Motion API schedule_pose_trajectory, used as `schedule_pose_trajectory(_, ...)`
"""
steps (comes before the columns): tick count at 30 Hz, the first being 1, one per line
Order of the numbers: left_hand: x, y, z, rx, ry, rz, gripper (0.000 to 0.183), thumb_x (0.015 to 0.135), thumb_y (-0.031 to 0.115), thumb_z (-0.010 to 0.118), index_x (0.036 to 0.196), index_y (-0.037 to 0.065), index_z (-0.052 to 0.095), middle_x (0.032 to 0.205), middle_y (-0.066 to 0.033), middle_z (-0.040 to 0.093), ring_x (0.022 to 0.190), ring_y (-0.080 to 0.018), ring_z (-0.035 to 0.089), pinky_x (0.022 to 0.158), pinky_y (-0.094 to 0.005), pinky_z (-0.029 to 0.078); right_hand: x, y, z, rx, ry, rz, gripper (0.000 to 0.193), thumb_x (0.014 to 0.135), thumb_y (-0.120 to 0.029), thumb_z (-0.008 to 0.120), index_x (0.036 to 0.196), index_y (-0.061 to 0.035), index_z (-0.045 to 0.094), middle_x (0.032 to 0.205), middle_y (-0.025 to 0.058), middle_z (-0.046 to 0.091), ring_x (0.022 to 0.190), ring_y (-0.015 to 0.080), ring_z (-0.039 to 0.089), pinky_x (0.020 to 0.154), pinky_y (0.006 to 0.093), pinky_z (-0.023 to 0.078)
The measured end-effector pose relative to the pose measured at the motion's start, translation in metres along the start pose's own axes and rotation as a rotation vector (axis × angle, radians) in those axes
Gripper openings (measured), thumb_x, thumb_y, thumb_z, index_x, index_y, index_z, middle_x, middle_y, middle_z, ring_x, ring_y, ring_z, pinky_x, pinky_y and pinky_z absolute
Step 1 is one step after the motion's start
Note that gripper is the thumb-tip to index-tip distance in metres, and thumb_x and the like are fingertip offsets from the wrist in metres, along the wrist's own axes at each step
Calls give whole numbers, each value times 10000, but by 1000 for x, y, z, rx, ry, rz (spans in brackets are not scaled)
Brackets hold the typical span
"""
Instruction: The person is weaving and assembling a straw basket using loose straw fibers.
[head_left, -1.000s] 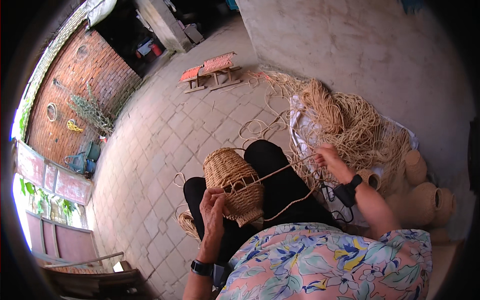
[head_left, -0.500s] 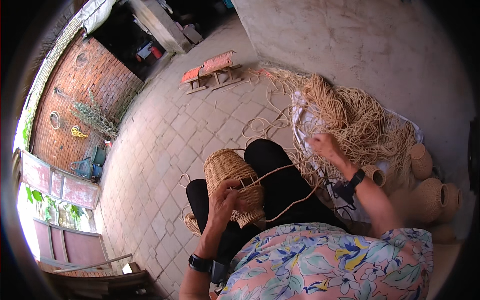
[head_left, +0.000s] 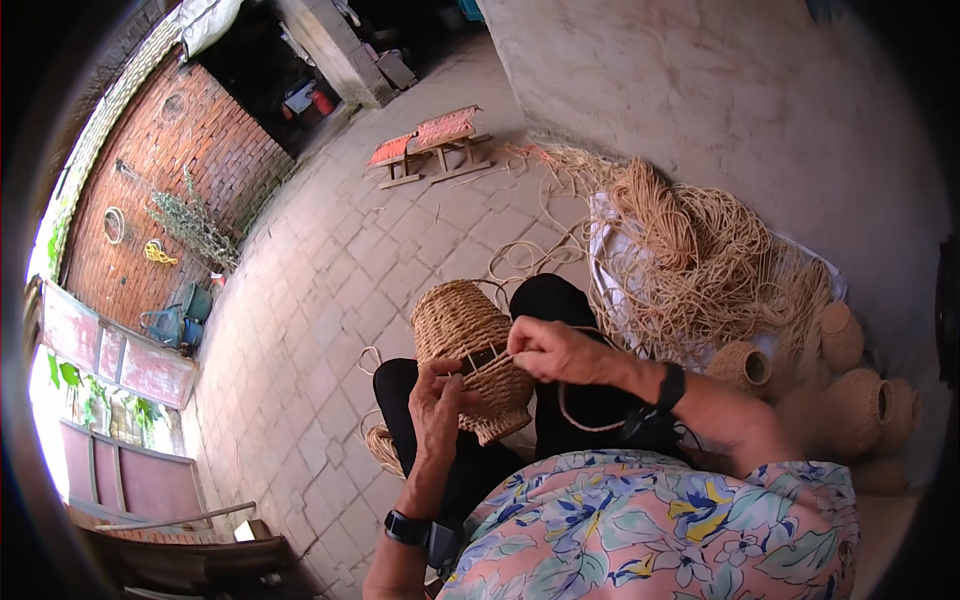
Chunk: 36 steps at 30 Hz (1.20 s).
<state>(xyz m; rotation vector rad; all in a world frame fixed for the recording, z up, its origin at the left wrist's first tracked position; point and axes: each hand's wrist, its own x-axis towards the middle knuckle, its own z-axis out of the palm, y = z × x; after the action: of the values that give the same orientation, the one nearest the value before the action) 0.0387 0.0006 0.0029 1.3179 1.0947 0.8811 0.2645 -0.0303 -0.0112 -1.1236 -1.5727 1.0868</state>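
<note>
A woven straw-coloured basket [head_left: 455, 322] lies tilted across my lap, its narrower neck toward me. Around its body runs a gap with bare upright strands showing. My left hand [head_left: 438, 402] grips the basket's left side, fingertips at the edge of the gap. On the gap's right side my right hand [head_left: 555, 350] is closed in a pinch on a twisted cord [head_left: 585, 428]. The cord hangs in a loop below that hand onto my dark trouser leg. The pinched part is hidden by the fingers.
A heap of loose cord [head_left: 700, 240] lies on a white sheet [head_left: 612, 240] by the wall. Several finished woven vessels [head_left: 742, 364] stand at the right. A small coil of cord [head_left: 383, 447] rests by my left leg. Low stools [head_left: 447, 128] with orange woven seats stand farther off.
My right hand has come in from the right, where it held the cord drawn out, to the basket's gap. The cord now hangs in a slack loop. My left hand stays on the basket.
</note>
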Motion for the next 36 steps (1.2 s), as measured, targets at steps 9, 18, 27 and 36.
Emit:
schedule_pose_trajectory(9, -11, -22, -4, 38, 26, -17, 161, 847, 111, 627, 964, 2, 609, 718, -79, 642, 625, -126, 624, 598, -255, 516, -38, 28, -185, -750, 201, 71, 119, 796, -169, 611, 806, -51, 611, 661, 30, 539, 588, 120, 557, 489, 249, 425)
schedule_pose_trajectory(18, -10, -15, -4, 130, 41, -91, 163, 810, 87, 675, 923, -12, 611, 703, -67, 623, 641, -108, 623, 547, -242, 527, 22, 24, -13, -724, -174, -302, 158, 799, -253, 601, 826, -101, 629, 822, 68, 601, 856, 257, 586, 777, 411, 419)
schedule_pose_trajectory(27, -20, 16, 15, 1089, 313, 433, 219, 731, 198, 734, 926, 129, 664, 862, -91, 583, 726, -272, 625, 630, -362, 485, 10, -14, -1, -626, -61, -477, 134, 795, -195, 643, 758, -69, 618, 744, 85, 534, 770, 270, 558, 709, 384, 439)
schedule_pose_trajectory(36, 0, 7, 13, 941, -5, 507, 109, 722, 128, 698, 823, 93, 678, 850, -74, 567, 717, -272, 619, 625, -365, 494, -19, 17, 12, 513, -195, 515, 442, 926, -393, 543, 917, 42, 621, 767, 121, 643, 646, 175, 637, 587, 303, 538)
